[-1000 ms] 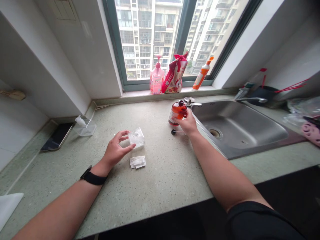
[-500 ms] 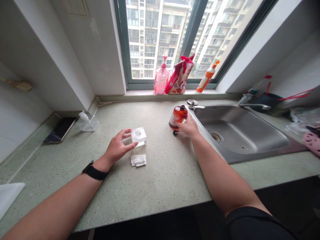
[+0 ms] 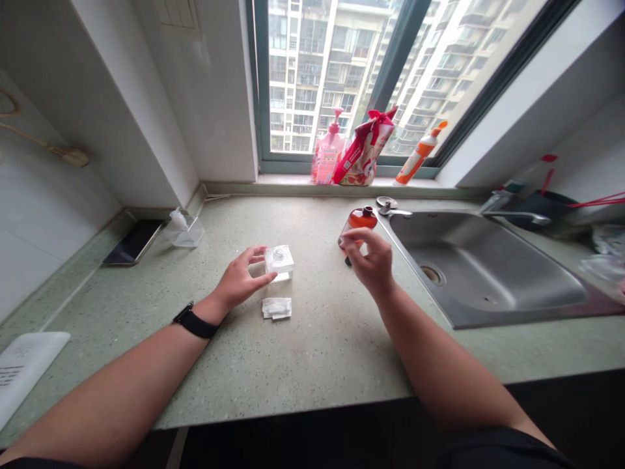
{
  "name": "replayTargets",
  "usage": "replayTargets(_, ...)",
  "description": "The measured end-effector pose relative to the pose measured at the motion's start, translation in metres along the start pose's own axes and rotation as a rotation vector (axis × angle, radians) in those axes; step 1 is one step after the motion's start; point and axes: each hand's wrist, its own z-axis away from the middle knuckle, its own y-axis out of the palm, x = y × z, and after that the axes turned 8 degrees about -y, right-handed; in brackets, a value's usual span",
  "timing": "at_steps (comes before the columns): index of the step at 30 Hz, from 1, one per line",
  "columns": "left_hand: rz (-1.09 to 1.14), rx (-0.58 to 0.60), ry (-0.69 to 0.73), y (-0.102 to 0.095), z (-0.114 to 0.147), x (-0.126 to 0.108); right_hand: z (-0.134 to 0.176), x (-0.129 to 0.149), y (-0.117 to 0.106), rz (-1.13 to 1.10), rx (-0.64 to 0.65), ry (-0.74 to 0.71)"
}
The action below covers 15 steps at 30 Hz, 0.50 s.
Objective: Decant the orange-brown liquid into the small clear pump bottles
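Observation:
My left hand (image 3: 243, 280) has its thumb and fingers around the left side of a clear square container (image 3: 280, 260) with a round opening on top, standing on the counter. A folded white wipe or tissue (image 3: 277, 308) lies just in front of it. An uncapped amber bottle (image 3: 365, 218) stands near the sink, partly hidden by my right hand (image 3: 368, 257). That hand is closed in a pinch before the bottle; whatever is between its fingertips is hidden. A black cap (image 3: 348, 261) shows beside it, mostly covered.
The steel sink (image 3: 488, 260) is to the right, its tap (image 3: 522, 216) at the back. A phone (image 3: 133, 242) and a small clear box (image 3: 185, 233) lie at back left. A pink pump bottle (image 3: 327, 156), red bag (image 3: 364, 153) and orange bottle (image 3: 417, 159) line the windowsill.
My right hand has come off the amber bottle toward me, its fingers now pinched. My left hand stays at the clear container. The whole view has shifted slightly.

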Motion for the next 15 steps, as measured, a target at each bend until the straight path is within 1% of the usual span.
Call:
replayTargets(3, 0.013, -0.013, 0.010, 0.001, 0.000, 0.002, 0.014, 0.027, 0.022, -0.120, 0.459, -0.117)
replayTargets(4, 0.022, -0.015, 0.012, 0.001, -0.001, 0.002, 0.019, 0.033, 0.029, -0.112, 0.571, -0.134)
replayTargets(5, 0.031, -0.016, 0.013, 0.001, -0.001, 0.003, 0.024, 0.037, 0.035, -0.067, 0.654, -0.132)
replayTargets(7, 0.046, -0.018, 0.012, 0.002, -0.001, 0.004, 0.033, 0.042, 0.047, 0.061, 0.741, -0.089)
replayTargets(9, 0.056, -0.020, 0.013, 0.003, -0.001, 0.005, 0.039, 0.045, 0.056, 0.146, 0.783, -0.037)
replayTargets(12, 0.067, -0.024, 0.027, 0.003, -0.001, 0.006, 0.044, 0.050, 0.065, 0.167, 0.835, -0.002)
replayTargets(15, 0.071, -0.031, 0.039, 0.004, -0.001, 0.006, 0.046, 0.056, 0.070, 0.127, 0.877, -0.016)
